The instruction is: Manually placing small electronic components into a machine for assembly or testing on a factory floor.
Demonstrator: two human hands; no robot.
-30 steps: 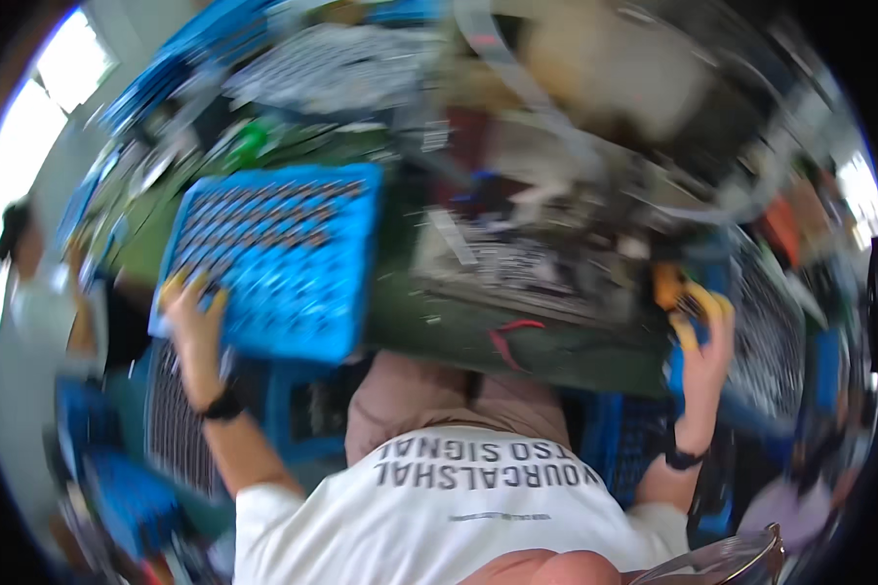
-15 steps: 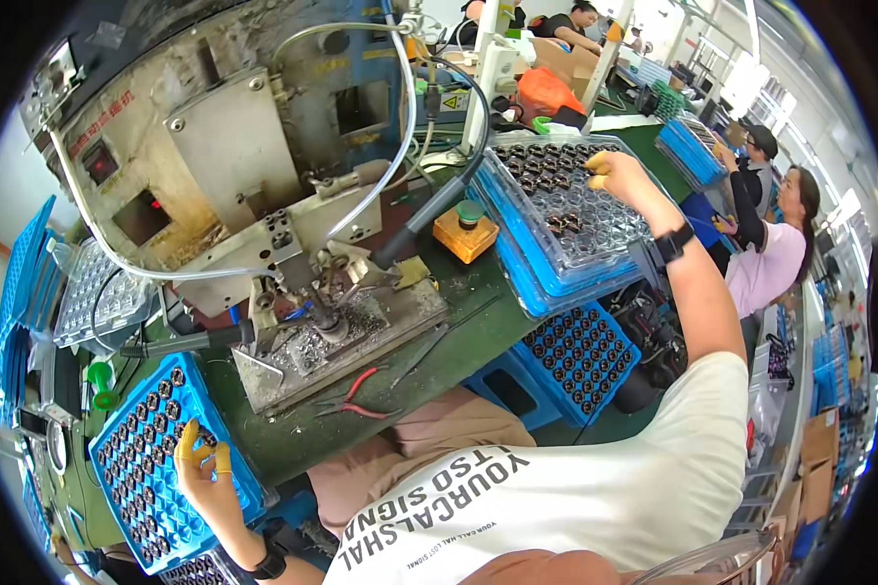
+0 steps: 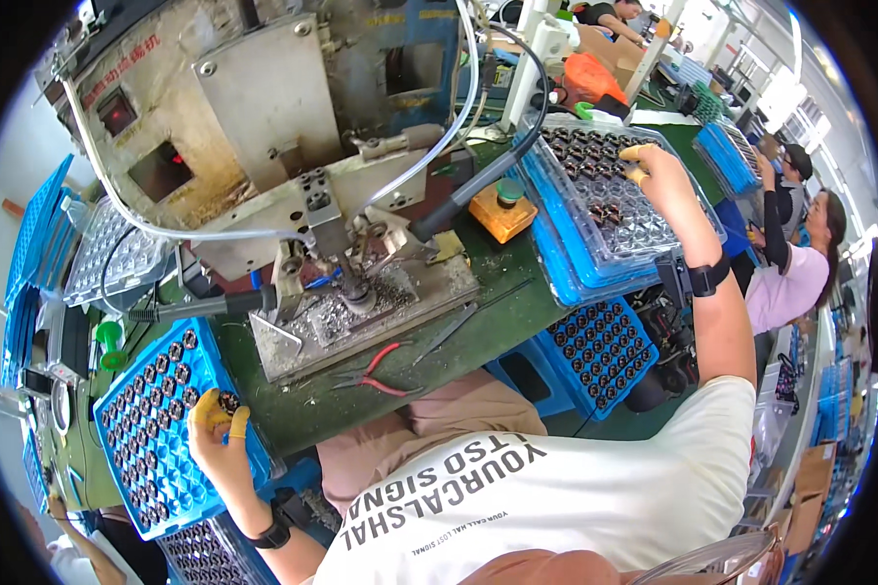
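Observation:
My left hand (image 3: 219, 444), with yellow finger covers, pinches a small round black part (image 3: 228, 402) above the right edge of a blue tray (image 3: 249, 444). Rows of similar black parts fill much of that tray; several pockets near the hand hold none. At the right, my right hand (image 3: 668, 185) reaches over a clear plastic tray (image 3: 644, 229) on a stack of blue trays. Its covered thumb and finger are curled together at a row of dark round parts (image 3: 595, 156); whether one is between them is hidden.
A metal press (image 3: 351, 292) with hoses and scattered shavings stands ahead. Red-handled pliers (image 3: 380, 370) and tweezers (image 3: 449, 331) lie before it, an amber bottle (image 3: 502, 210) to its right. Another filled blue tray (image 3: 600, 356) sits lower right. Co-workers (image 3: 800, 263) are at far right.
My left hand has lifted a round black part from the blue tray area and shifted right. My right hand stays over the clear tray, its fingers at the dark parts. The whole view has shifted.

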